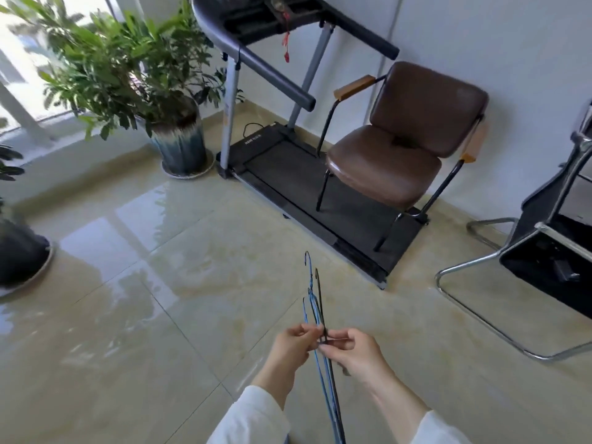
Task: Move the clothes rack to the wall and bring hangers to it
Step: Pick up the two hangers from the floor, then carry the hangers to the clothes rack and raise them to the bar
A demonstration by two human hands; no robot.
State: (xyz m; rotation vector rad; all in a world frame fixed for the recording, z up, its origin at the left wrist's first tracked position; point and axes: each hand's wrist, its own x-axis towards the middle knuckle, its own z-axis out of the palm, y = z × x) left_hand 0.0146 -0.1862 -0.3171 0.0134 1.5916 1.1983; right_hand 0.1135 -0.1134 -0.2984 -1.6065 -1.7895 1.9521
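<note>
A thin bundle of wire hangers (315, 302), blue and black, is seen edge-on in front of me, hooks pointing up and away. My left hand (293, 346) pinches the bundle from the left. My right hand (354, 350) pinches it from the right at the same height. Both wrists wear white sleeves. The lower ends of the hangers run down between my forearms and out of the bottom edge. No clothes rack is in view.
A treadmill (288, 161) stands against the white wall ahead, with a brown padded armchair (403, 149) on its belt. A black chair with a chrome frame (544, 251) is at the right. Potted plants (134, 78) stand at the left on the glossy tiled floor (160, 283).
</note>
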